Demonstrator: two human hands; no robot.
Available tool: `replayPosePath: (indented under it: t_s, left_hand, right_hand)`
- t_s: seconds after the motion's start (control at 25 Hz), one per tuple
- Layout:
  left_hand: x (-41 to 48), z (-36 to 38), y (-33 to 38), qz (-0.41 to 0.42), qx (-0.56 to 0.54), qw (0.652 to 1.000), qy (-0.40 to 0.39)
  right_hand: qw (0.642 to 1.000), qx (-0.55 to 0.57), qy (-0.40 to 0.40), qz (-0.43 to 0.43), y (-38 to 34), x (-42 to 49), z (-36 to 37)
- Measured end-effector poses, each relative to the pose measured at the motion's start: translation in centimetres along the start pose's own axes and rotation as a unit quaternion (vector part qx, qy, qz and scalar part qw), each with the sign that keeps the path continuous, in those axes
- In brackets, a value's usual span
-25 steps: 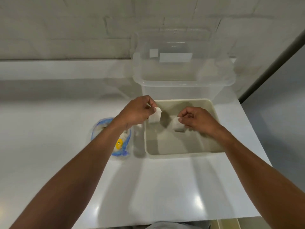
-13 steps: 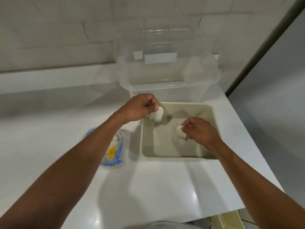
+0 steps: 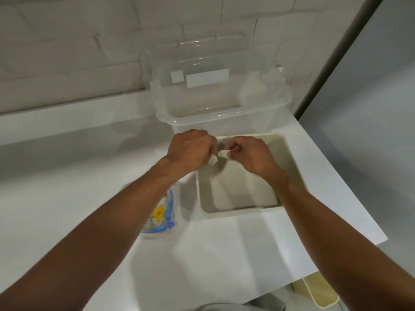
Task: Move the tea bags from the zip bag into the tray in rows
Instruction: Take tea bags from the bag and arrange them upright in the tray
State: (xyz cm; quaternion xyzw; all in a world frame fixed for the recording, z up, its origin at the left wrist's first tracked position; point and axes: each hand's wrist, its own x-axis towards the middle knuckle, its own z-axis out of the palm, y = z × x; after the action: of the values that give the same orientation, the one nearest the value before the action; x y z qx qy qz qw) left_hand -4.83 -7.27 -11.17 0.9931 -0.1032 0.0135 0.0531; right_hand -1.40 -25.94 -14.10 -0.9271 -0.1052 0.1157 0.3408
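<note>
A beige tray (image 3: 289, 162) sits on the white counter, its floor bare where I can see it. My left hand (image 3: 190, 151) pinches a white tea bag (image 3: 213, 161) over the tray's far left corner. My right hand (image 3: 251, 153) pinches a second white tea bag (image 3: 223, 153) right beside it, and the two bags nearly touch. A clear zip bag (image 3: 161, 216) with a blue seal and a yellow tag lies left of the tray, partly hidden under my left forearm, with white tea bags inside.
A clear plastic storage box (image 3: 215, 95) stands just behind the tray against the tiled wall. The counter's right edge (image 3: 350, 194) runs close by the tray. A beige bin (image 3: 318, 292) stands below the counter's front right corner.
My right hand has lifted from low in the tray toward the far left corner, meeting my left hand. Both tea bags are now close together.
</note>
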Motion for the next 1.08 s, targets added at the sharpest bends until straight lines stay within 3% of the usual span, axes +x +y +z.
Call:
replayPosePath:
  t_s: [0.16, 0.36, 0.52, 0.8, 1.08]
  left_hand:
    - [-0.4, -0.1, 0.5, -0.017, 0.047, 0.999, 0.0]
    - [-0.5, -0.4, 2.3, -0.005, 0.148, 0.988, -0.055]
    - [-0.2, -0.7, 3.6, -0.02, 0.155, 0.984, -0.082]
    - [1.6, 0.8, 4.3, -0.055, 0.241, 0.962, -0.113]
    - [1.6, 0.7, 4.3, -0.074, 0.218, 0.967, -0.11]
  right_hand:
    - [0.999, -0.025, -0.034, 0.013, 1.1, -0.2, 0.4]
    - [1.0, -0.016, 0.015, -0.004, 2.9, -0.3, -0.6]
    - [0.999, -0.038, -0.024, -0.01, 3.2, 0.1, -1.1]
    - [0.972, -0.228, 0.012, -0.065, 0.5, 1.6, 1.0]
    - [0.954, -0.26, 0.069, -0.135, 0.2, 1.6, 2.3]
